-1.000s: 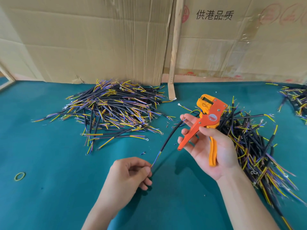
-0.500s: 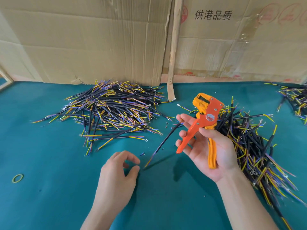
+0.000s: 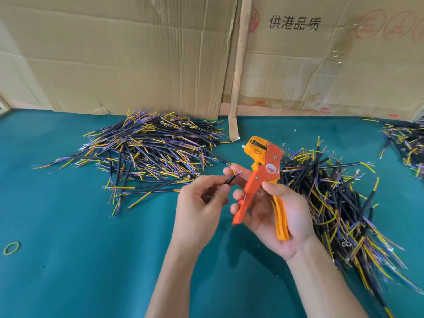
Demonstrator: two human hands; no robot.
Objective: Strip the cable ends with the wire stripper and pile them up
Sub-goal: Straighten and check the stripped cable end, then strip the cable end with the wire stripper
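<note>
Both hands raised: left hand [image 3: 198,208] fingers pinching cable [image 3: 231,179] (right hand [image 3: 278,216] gripping stripper [image 3: 263,180]).

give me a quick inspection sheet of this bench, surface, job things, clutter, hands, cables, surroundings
surface: teal felt-like table top, small specks near the piles.
job's things: orange and yellow wire stripper, handles spread; one short black cable with coloured cores showing.
clutter: green rubber band lying alone at the left edge.
hands: right hand holds the stripper upright; left hand pinches the cable beside it, not yet in the tool's head.
cables: left pile, right pile, a third pile at the far right edge.
surroundings: flattened cardboard as a back wall, printed characters on it, a wooden strip leaning upright.
</note>
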